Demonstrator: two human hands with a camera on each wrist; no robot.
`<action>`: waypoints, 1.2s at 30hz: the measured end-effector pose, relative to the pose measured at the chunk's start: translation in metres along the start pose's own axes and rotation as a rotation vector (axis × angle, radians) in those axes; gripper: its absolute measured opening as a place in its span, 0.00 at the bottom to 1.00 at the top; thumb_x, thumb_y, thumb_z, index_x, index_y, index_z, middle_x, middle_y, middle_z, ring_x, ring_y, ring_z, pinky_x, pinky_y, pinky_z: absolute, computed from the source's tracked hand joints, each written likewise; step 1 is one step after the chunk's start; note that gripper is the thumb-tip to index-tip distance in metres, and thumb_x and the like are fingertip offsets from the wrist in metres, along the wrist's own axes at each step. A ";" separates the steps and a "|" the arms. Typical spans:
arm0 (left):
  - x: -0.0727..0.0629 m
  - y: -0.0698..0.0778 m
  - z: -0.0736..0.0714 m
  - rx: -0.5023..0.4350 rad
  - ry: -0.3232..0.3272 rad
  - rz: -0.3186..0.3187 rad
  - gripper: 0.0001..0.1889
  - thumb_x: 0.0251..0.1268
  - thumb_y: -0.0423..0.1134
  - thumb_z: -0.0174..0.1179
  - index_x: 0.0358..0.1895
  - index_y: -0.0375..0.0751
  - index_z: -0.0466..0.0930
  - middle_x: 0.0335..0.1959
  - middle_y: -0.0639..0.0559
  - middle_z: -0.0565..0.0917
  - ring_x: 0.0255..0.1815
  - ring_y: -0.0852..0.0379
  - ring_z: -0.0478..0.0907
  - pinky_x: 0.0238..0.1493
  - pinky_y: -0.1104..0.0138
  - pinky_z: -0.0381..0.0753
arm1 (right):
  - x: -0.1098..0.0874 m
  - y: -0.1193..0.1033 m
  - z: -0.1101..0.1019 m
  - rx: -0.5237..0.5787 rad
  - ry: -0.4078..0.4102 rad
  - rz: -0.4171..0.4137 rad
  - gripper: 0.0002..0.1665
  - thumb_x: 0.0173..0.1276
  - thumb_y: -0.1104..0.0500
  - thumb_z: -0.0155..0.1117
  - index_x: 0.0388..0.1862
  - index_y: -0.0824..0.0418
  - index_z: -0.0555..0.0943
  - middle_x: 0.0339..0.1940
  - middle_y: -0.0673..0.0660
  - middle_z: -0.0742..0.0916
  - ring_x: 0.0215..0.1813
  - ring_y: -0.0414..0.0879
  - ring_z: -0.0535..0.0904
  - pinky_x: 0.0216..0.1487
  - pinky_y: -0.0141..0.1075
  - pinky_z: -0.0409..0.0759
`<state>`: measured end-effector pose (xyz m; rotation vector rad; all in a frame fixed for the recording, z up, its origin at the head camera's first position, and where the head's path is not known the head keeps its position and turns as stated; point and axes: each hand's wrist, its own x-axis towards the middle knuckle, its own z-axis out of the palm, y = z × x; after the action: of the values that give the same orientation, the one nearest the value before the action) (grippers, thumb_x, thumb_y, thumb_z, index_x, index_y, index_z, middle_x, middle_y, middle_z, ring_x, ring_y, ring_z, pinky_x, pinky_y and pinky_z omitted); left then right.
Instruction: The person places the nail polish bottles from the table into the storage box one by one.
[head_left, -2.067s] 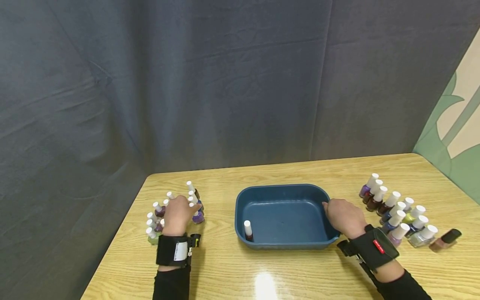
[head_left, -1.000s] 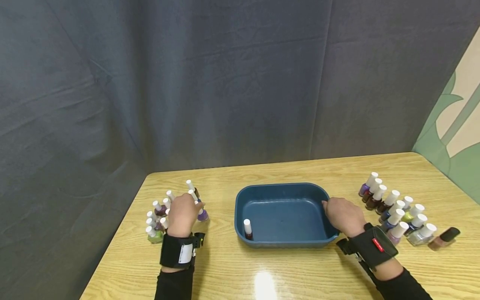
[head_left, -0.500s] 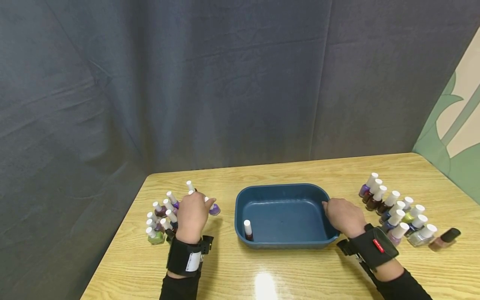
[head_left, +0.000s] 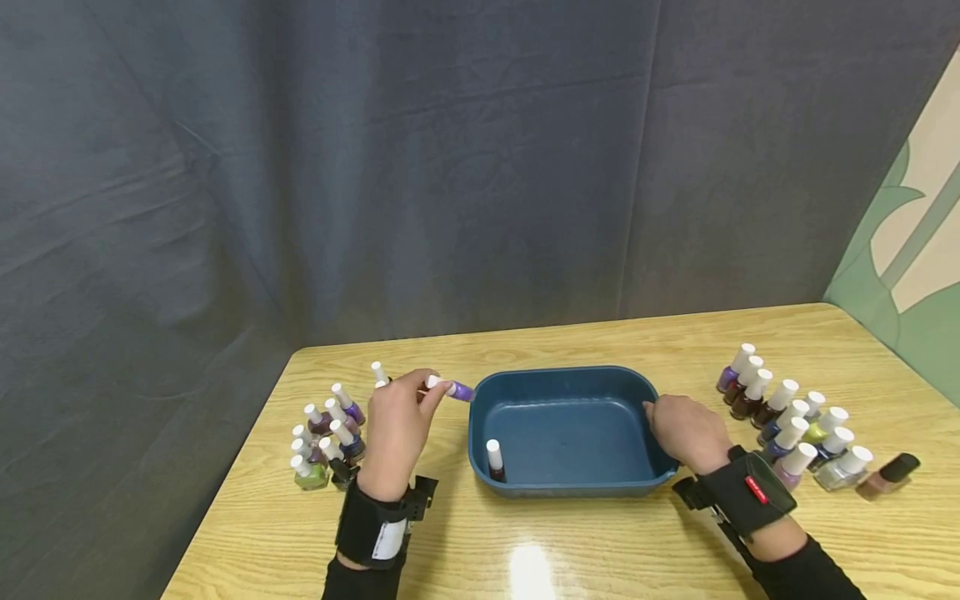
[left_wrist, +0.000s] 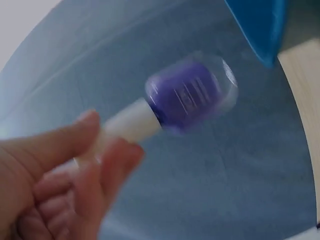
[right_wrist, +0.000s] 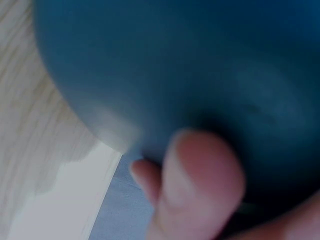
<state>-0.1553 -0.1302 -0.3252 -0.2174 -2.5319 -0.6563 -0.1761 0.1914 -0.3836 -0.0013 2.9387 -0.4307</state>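
Observation:
My left hand (head_left: 399, 421) pinches a nail polish bottle (head_left: 461, 391) by its white cap, thumb against fingers. In the left wrist view the purple bottle (left_wrist: 187, 95) is tilted, its glass end pointing away from the fingertips. It is held up just left of the blue plastic tub (head_left: 570, 486), overlapping the rim's left end in the head view. At the tub's right end, my right hand (head_left: 688, 432) grips the rim, with the thumb (right_wrist: 205, 175) on the inner side in the right wrist view. One dark bottle with a white cap (head_left: 495, 460) stands in the tub's near left corner.
Several white-capped nail polish bottles (head_left: 310, 473) stand in a cluster left of and behind my left hand. Right of the tub is another group of bottles (head_left: 787, 433), and a black-capped one (head_left: 888, 477) sits at its end. A grey curtain (head_left: 480, 167) hangs behind the table.
My left hand has lifted the purple nail polish bottle off the table at the left cluster and carried it right, tipping it toward the tub. The right hand stays on the rim.

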 end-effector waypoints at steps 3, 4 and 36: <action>-0.001 0.008 0.002 -0.089 -0.029 0.073 0.10 0.56 0.42 0.62 0.36 0.40 0.83 0.29 0.47 0.86 0.25 0.56 0.83 0.26 0.67 0.78 | 0.000 0.000 0.000 -0.001 -0.005 0.001 0.26 0.73 0.56 0.40 0.14 0.62 0.71 0.14 0.54 0.72 0.18 0.45 0.72 0.18 0.34 0.64; -0.001 0.010 0.003 -0.106 -0.038 0.100 0.11 0.55 0.42 0.62 0.37 0.39 0.83 0.30 0.47 0.86 0.25 0.57 0.83 0.26 0.68 0.78 | 0.000 0.000 0.000 -0.001 -0.006 0.002 0.26 0.73 0.56 0.40 0.14 0.62 0.71 0.14 0.54 0.72 0.18 0.45 0.72 0.18 0.34 0.64; -0.015 0.026 0.030 0.125 -0.418 0.443 0.09 0.53 0.45 0.64 0.37 0.51 0.84 0.27 0.59 0.84 0.19 0.68 0.72 0.22 0.78 0.64 | 0.001 0.001 0.001 0.009 0.002 -0.004 0.26 0.73 0.56 0.40 0.14 0.61 0.72 0.15 0.54 0.73 0.19 0.45 0.72 0.19 0.35 0.65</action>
<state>-0.1487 -0.0928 -0.3450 -0.9222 -2.7576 -0.2952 -0.1771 0.1922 -0.3852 -0.0055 2.9392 -0.4445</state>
